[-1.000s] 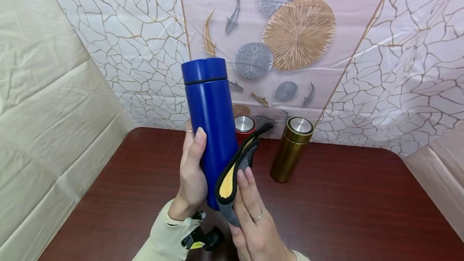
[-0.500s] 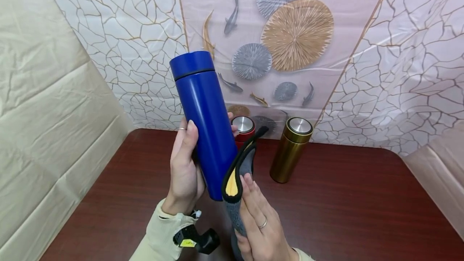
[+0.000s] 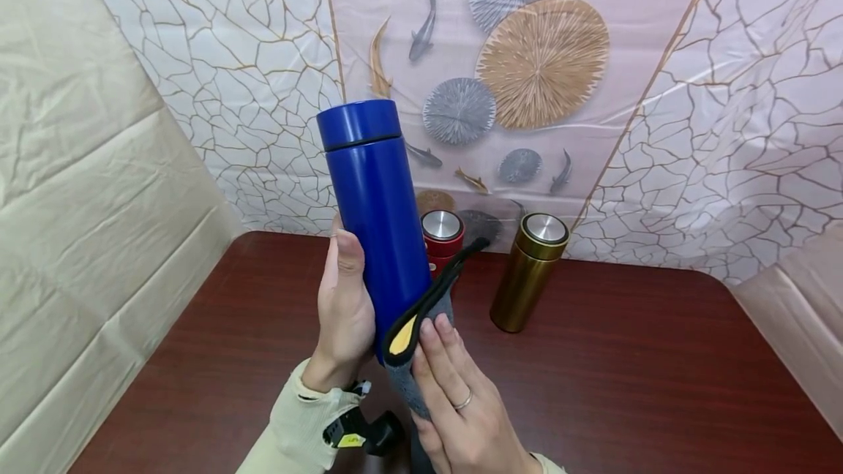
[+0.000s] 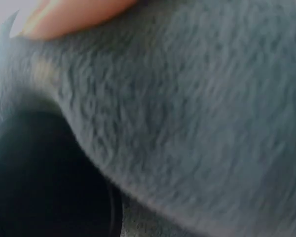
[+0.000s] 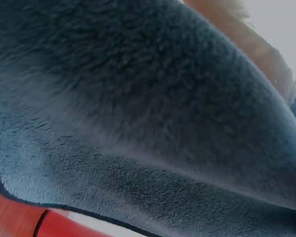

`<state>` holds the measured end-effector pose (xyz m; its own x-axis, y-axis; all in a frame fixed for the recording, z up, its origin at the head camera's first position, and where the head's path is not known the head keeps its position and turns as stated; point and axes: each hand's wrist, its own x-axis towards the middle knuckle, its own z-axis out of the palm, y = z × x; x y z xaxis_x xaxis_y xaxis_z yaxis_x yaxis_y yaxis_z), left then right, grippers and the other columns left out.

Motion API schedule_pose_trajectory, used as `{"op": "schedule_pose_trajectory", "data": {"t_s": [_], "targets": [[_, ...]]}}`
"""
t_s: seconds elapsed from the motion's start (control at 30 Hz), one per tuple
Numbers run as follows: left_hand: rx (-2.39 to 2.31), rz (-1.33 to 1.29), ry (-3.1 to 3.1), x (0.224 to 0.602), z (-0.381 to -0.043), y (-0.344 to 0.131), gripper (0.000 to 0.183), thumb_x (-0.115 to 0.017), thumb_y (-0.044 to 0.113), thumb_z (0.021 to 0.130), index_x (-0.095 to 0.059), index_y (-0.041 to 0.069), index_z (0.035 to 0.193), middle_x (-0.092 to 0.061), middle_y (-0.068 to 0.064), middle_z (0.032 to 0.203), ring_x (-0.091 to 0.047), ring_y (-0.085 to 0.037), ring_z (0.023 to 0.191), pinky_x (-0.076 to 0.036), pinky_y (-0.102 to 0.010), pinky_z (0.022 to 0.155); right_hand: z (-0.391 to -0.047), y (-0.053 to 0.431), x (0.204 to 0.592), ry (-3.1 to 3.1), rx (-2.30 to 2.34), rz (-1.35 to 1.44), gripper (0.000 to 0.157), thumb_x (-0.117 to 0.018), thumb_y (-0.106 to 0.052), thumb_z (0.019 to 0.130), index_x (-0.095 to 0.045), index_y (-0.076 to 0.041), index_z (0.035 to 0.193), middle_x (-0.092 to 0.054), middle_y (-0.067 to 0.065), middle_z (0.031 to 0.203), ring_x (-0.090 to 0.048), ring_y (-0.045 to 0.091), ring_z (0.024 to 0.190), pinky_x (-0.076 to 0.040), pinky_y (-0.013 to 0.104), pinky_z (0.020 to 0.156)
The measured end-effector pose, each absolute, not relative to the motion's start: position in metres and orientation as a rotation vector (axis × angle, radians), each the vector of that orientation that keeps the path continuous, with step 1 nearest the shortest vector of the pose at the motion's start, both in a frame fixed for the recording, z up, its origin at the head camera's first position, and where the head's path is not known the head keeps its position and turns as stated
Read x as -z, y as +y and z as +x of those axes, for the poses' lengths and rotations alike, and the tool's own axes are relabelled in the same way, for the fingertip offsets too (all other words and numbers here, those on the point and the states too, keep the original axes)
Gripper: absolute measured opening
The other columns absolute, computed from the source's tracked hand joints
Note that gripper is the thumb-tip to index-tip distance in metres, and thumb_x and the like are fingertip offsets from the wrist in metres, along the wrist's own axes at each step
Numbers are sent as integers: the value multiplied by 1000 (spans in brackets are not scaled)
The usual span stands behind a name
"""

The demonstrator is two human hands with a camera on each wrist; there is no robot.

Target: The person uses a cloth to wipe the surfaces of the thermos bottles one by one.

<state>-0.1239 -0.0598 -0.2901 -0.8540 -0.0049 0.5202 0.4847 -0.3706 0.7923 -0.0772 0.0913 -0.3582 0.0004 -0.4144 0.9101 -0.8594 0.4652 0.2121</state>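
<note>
My left hand (image 3: 345,313) grips a blue bottle (image 3: 382,218) with a blue lid, its thumb along the side. The bottle is tilted, its top leaning left. My right hand (image 3: 467,401) holds a folded cleaning cloth (image 3: 405,379) against the bottle's lower right side, fingers nearly straight over it. The cloth is grey outside and yellow inside, with a black edge; its lower part is hidden. In the left wrist view grey cloth (image 4: 197,108) fills most of the frame, with a fingertip at the top. The right wrist view shows mostly cloth (image 5: 138,98) too.
Behind the cloth stands a red bottle (image 3: 443,231) with a silver lid top, partly hidden. A gold bottle (image 3: 527,276) is to its right on the dark red-brown table (image 3: 626,371). A patterned cloth backdrop (image 3: 658,189) hangs behind the table.
The bottle has shifted left, then slightly back right. The cloth and right hand have gone a little right, then back left along the bottle's side. Left fingertips seen behind the bottle are now hidden.
</note>
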Motion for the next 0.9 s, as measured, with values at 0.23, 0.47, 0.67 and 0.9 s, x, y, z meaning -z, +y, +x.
{"op": "schedule_pose_trajectory", "data": {"t_s": [0.23, 0.47, 0.67, 0.9], "targets": [[2325, -616, -1551, 295, -121, -48, 71, -30, 65, 104, -39, 12, 150, -64, 0, 118, -65, -15, 102, -56, -32, 91, -79, 96, 352, -1672, -589, 1130, 48, -37, -16, 110, -44, 21, 141, -34, 34, 157, -27, 40, 154, -26, 38, 126], [2229, -989, -1632, 309, -120, -17, 50, -28, 40, 112, -32, 13, 155, -54, -15, 140, -57, -20, 123, -48, -35, 108, -87, 111, 325, -1677, -850, 1020, 53, -38, -14, 110, -29, 21, 148, -18, 30, 165, -19, 33, 158, -19, 38, 129], [2004, -1194, -1919, 328, -113, 7, 52, -29, 46, 111, -27, 19, 156, -53, -8, 144, -55, -17, 127, -46, -34, 111, -88, 137, 299, -1615, -1073, 790, 56, -41, -9, 108, -21, 23, 149, -21, 34, 162, -25, 34, 156, -20, 41, 129], [1965, -1225, -1961, 333, -110, 12, 52, -30, 45, 111, -26, 20, 156, -52, -4, 148, -55, -16, 130, -47, -35, 111, -87, 144, 297, -1608, -1110, 740, 57, -40, -5, 106, -16, 23, 150, -19, 34, 163, -25, 33, 156, -20, 41, 129]]}}
